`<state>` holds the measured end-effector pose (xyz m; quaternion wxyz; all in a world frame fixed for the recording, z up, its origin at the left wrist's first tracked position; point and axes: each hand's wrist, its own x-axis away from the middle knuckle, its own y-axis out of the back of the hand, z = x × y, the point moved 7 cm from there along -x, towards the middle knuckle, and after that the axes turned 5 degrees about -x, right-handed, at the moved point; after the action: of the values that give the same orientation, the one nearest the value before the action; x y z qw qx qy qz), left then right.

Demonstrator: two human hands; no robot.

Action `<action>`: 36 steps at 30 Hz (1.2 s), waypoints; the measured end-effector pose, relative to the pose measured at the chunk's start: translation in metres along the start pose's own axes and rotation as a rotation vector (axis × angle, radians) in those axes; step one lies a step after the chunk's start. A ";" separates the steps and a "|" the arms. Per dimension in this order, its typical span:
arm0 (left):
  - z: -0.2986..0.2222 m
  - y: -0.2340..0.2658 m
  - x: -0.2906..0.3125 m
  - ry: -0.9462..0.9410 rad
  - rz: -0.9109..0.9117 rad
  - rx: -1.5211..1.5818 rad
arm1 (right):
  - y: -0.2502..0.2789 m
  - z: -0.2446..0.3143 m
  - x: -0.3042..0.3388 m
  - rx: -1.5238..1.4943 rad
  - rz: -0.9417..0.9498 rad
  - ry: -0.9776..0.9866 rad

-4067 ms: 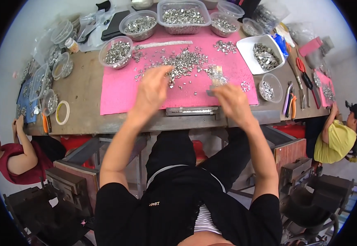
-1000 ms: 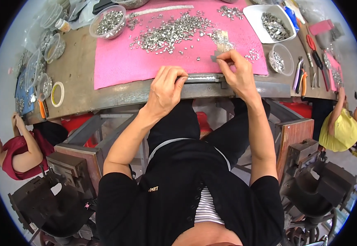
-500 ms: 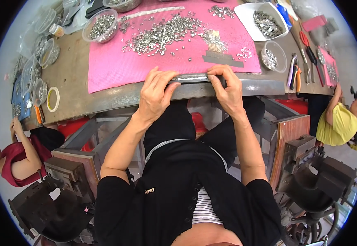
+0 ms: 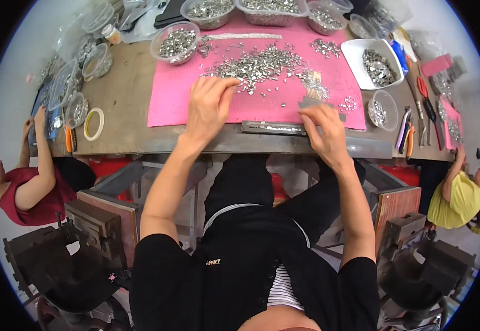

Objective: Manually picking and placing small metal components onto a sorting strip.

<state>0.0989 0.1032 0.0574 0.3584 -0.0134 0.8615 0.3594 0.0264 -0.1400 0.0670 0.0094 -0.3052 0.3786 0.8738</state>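
Observation:
My left hand (image 4: 209, 105) is over the pink mat (image 4: 182, 94), thumb and fingertips drawn together at the near edge of a pile of small silvery metal pieces (image 4: 262, 63). Whatever is between those fingertips is too small to make out. A narrow dark metal holder (image 4: 273, 128) with a bright row along it lies at the mat's front edge. By its right end is my right hand (image 4: 326, 131), fingers curled and closed near a strip of grey tape (image 4: 342, 117); anything in them is hidden. Thin wires or pins (image 4: 314, 85) lie just beyond.
Plastic tubs of metal pieces (image 4: 175, 45) line the back; a white tray (image 4: 356, 71) and a round tub (image 4: 383, 110) stand right. Pliers (image 4: 405, 132) lie beyond them. A tape roll (image 4: 94, 123) is left. Co-workers sit at both sides, in maroon (image 4: 30, 193) and yellow (image 4: 455, 190).
Both hands have let go of the metal holder, which now lies at the mat's edge. My left hand has moved forward to the pile, while my right stays near the holder's right end.

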 end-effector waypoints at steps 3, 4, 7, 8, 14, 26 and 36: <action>0.017 -0.001 -0.022 -0.086 0.032 -0.119 | -0.031 -0.005 -0.038 -0.067 0.076 -0.011; 0.023 0.003 -0.024 -0.084 0.029 -0.122 | -0.043 -0.004 -0.049 -0.055 0.085 0.018; 0.038 0.001 -0.025 0.010 0.158 -0.184 | -0.074 -0.007 -0.071 -0.019 0.089 0.058; 0.039 0.000 -0.022 0.013 0.158 -0.187 | -0.082 -0.008 -0.074 0.005 0.083 0.069; 0.028 -0.012 -0.009 -0.098 0.159 -0.216 | -0.100 0.005 -0.072 0.265 0.128 0.279; 0.038 -0.006 -0.003 -0.023 0.165 -0.156 | -0.063 -0.006 -0.049 -0.157 0.186 -0.044; 0.025 -0.001 -0.002 -0.068 0.167 -0.248 | -0.071 0.005 -0.045 0.044 0.343 0.015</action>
<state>0.1159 0.1174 0.0462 0.3520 0.0263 0.7959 0.4918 0.0779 -0.0767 0.0469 -0.1359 -0.2423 0.4440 0.8519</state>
